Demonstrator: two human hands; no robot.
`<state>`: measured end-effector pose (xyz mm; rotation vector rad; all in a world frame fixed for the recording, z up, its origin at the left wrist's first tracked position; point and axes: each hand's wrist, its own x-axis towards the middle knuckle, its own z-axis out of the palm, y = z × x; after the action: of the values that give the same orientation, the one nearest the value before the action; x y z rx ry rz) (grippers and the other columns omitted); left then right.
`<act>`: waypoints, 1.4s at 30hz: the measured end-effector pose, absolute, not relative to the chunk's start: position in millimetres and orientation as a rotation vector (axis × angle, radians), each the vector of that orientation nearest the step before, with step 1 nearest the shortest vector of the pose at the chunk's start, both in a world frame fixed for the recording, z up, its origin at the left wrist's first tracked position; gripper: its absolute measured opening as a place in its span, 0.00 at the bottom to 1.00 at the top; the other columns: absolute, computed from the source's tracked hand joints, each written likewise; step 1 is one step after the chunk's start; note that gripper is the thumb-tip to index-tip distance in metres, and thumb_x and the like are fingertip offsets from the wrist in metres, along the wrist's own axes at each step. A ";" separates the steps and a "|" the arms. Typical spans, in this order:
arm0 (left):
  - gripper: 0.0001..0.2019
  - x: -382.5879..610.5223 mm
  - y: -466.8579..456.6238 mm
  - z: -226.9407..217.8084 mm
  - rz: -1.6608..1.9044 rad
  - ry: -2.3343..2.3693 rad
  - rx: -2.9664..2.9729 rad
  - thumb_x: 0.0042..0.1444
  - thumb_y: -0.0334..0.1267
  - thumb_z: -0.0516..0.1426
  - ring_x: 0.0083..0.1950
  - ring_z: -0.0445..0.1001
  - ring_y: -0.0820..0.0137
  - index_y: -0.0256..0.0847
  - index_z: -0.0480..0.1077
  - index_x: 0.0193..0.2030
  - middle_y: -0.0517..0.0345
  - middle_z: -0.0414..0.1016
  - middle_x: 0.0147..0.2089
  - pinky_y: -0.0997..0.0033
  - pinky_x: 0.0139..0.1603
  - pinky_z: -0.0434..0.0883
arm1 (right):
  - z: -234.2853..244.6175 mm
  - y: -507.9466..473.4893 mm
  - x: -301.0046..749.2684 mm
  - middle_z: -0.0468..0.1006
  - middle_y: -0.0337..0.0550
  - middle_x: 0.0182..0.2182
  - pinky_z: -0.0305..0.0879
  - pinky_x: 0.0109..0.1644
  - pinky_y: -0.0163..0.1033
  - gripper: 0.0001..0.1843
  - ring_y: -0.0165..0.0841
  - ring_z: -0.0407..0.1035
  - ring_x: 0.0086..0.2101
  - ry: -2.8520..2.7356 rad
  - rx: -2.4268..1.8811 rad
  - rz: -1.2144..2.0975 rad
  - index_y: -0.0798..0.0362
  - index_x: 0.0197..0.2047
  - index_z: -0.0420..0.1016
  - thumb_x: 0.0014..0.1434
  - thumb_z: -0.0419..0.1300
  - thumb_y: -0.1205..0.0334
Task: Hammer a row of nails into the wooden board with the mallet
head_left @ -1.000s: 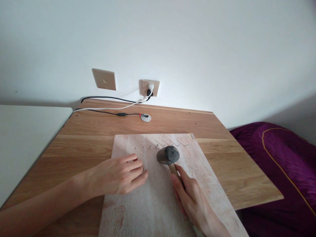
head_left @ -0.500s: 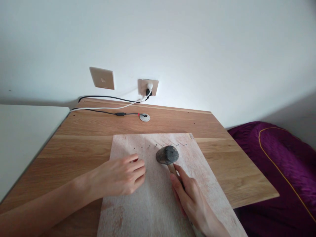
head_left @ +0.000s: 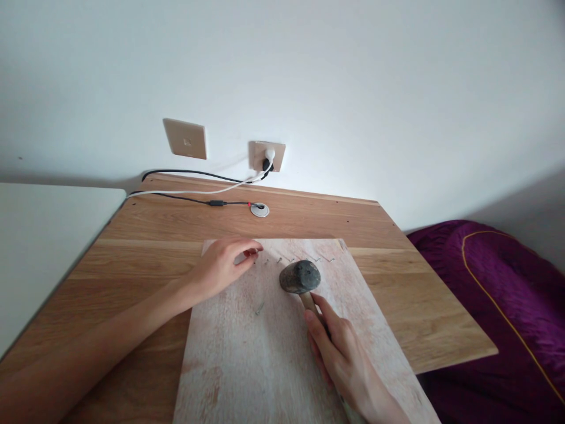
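Note:
My right hand [head_left: 342,347] is closed around the wooden handle [head_left: 308,302] of a rubber mallet [head_left: 300,277], whose dark head is over the whitish wooden board [head_left: 238,365]. Near the board's far left corner, my left hand [head_left: 229,262] is closed in a pinch, with a small screw [head_left: 259,251] just showing at the fingertips. To the right of those fingers runs a row of several small metal screws [head_left: 279,260] standing in the board; the mallet head is close in front of some. A loose screw [head_left: 259,308] lies on the board, left of the mallet.
Beneath the board is a wooden tabletop [head_left: 424,306]. Black and white cables [head_left: 189,192] run along its back edge to a wall socket [head_left: 267,156], near a round cable grommet [head_left: 260,210]. A white surface [head_left: 53,235] stands left; purple fabric [head_left: 503,282] lies right.
My left hand has moved away from me, up to the row's left end, uncovering the loose screw on the board. My right hand and the mallet have hardly moved.

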<state>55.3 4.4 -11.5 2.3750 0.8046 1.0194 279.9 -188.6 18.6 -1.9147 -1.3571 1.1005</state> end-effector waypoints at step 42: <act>0.08 54.6 5.3 -7.9 0.847 0.780 2.406 0.63 0.28 0.65 0.34 0.74 0.70 0.41 0.72 0.35 0.63 0.75 0.32 0.70 0.37 0.67 | 15.7 -191.5 282.4 0.75 0.37 0.21 0.62 0.24 0.37 0.35 0.37 0.72 0.22 -1.358 -1.950 1.034 0.52 0.68 0.72 0.75 0.49 0.34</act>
<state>54.6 5.3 -7.9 2.4058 0.7798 0.8473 282.4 -191.5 15.7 -1.9500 -1.3575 1.0342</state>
